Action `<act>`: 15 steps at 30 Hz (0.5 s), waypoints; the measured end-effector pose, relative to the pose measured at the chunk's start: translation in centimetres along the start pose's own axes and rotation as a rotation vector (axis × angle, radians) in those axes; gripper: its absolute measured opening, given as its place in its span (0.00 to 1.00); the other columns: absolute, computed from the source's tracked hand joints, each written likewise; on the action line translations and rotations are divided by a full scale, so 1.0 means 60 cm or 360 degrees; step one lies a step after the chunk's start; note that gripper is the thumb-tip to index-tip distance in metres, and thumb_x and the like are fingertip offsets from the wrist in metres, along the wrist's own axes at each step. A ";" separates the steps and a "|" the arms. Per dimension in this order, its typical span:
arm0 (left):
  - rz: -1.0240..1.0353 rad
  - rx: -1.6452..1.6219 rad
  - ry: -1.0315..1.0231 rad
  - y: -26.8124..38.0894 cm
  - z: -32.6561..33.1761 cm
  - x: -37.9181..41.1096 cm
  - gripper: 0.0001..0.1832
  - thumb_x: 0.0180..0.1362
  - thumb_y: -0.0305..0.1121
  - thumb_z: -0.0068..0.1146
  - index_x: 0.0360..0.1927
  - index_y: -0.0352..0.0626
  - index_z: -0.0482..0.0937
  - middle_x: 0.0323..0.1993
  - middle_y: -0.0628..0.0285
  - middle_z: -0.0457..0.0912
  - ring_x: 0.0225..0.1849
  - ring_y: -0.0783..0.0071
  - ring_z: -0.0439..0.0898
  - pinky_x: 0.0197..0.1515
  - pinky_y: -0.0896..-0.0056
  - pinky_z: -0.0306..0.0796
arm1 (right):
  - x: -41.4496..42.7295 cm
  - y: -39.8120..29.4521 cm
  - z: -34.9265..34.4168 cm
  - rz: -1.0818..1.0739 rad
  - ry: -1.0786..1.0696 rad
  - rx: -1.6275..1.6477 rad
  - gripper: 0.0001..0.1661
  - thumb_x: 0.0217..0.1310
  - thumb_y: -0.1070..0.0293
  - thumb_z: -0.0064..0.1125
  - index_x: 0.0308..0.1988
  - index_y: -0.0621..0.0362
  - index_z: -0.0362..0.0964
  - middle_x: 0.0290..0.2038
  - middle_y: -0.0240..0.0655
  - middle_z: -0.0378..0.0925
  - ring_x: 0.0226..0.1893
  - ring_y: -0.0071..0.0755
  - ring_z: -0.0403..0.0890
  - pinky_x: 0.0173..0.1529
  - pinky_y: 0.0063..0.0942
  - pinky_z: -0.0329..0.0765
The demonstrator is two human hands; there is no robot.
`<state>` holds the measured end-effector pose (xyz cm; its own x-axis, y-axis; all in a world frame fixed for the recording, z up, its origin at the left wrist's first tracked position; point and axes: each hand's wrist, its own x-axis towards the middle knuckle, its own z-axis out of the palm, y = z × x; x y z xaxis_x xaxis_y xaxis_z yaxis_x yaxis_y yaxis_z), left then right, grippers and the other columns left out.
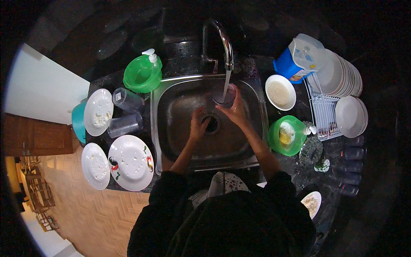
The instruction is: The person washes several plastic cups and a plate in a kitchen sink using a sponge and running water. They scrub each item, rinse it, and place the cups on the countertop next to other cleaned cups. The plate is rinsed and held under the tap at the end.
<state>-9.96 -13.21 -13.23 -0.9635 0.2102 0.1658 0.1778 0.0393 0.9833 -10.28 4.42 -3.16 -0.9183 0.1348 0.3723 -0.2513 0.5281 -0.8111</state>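
Water runs from the curved chrome faucet (228,51) into a clear drinking glass (227,98). My right hand (237,109) grips this glass from its right side, above the right part of the stainless steel sink (179,144). Over the basin, left of the round drain (212,124), my left hand (198,123) holds nothing, its fingers apart. Its thumb reaches in front of the drain's edge.
Left of the sink are plates with white food scraps (131,163), two clear tumblers (125,125) lying down and a green basin (141,75). On the right stand a bowl of grains (279,93), a green soapy bowl with a yellow sponge (285,138) and a white dish rack (324,112).
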 end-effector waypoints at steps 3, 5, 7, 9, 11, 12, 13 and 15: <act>-0.0133 -0.0131 0.0038 -0.005 0.008 0.001 0.27 0.43 0.23 0.56 0.50 0.38 0.63 0.49 0.54 0.66 0.52 0.62 0.66 0.53 0.67 0.60 | 0.001 -0.017 -0.008 -0.0002 0.0133 -0.0223 0.53 0.33 0.61 0.70 0.56 0.60 0.45 0.52 0.47 0.60 0.53 0.43 0.63 0.56 0.35 0.60; -0.0014 -0.0080 0.0010 -0.012 0.008 0.001 0.27 0.43 0.23 0.56 0.50 0.38 0.63 0.48 0.54 0.67 0.51 0.62 0.67 0.52 0.67 0.61 | 0.002 -0.020 -0.011 0.0071 -0.0010 0.0144 0.53 0.33 0.62 0.70 0.56 0.60 0.45 0.52 0.47 0.60 0.53 0.44 0.63 0.56 0.35 0.59; 0.0019 -0.0056 -0.0013 -0.024 0.005 -0.004 0.27 0.43 0.24 0.56 0.50 0.37 0.63 0.48 0.54 0.67 0.51 0.62 0.67 0.52 0.68 0.61 | 0.003 -0.027 -0.013 0.0063 -0.0007 0.0151 0.53 0.33 0.62 0.70 0.56 0.60 0.45 0.51 0.47 0.60 0.53 0.44 0.62 0.56 0.35 0.59; -0.0017 -0.0059 -0.0034 -0.028 0.002 -0.004 0.27 0.43 0.24 0.56 0.50 0.37 0.62 0.49 0.54 0.66 0.51 0.63 0.67 0.52 0.68 0.61 | 0.009 -0.032 -0.011 -0.0035 0.0152 -0.0205 0.53 0.34 0.62 0.70 0.56 0.60 0.44 0.51 0.47 0.60 0.53 0.43 0.62 0.56 0.35 0.59; -0.0093 -0.0190 -0.0001 -0.024 0.007 -0.008 0.27 0.44 0.24 0.55 0.50 0.37 0.62 0.49 0.54 0.66 0.51 0.63 0.67 0.52 0.68 0.62 | 0.001 -0.033 -0.009 -0.0014 0.0013 -0.0037 0.53 0.34 0.62 0.70 0.56 0.60 0.44 0.51 0.47 0.59 0.53 0.43 0.62 0.56 0.35 0.59; -0.0132 -0.0255 0.0017 -0.025 0.009 -0.012 0.26 0.44 0.23 0.55 0.50 0.36 0.63 0.49 0.54 0.66 0.51 0.63 0.67 0.51 0.68 0.62 | -0.003 -0.033 -0.009 -0.0002 -0.0058 0.0048 0.53 0.34 0.63 0.70 0.56 0.60 0.43 0.52 0.46 0.59 0.53 0.42 0.62 0.56 0.35 0.60; -0.0130 -0.0266 -0.0002 -0.035 0.007 -0.013 0.27 0.44 0.23 0.55 0.50 0.37 0.62 0.50 0.54 0.66 0.51 0.64 0.67 0.51 0.68 0.62 | -0.005 -0.032 -0.005 -0.0038 -0.0040 0.0005 0.53 0.34 0.63 0.70 0.56 0.60 0.43 0.52 0.46 0.59 0.53 0.42 0.62 0.56 0.34 0.59; -0.0127 -0.0288 -0.0039 -0.039 0.000 -0.012 0.27 0.45 0.23 0.54 0.51 0.37 0.61 0.50 0.55 0.66 0.51 0.65 0.67 0.50 0.68 0.63 | -0.009 -0.025 0.008 -0.0109 -0.0006 -0.0080 0.54 0.34 0.63 0.69 0.57 0.60 0.43 0.51 0.46 0.58 0.52 0.42 0.62 0.56 0.34 0.59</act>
<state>-9.69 -13.47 -15.67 -0.9675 0.2373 0.0874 0.0603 -0.1191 0.9910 -9.58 3.16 -2.35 -0.9005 0.0939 0.4246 -0.2982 0.5775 -0.7600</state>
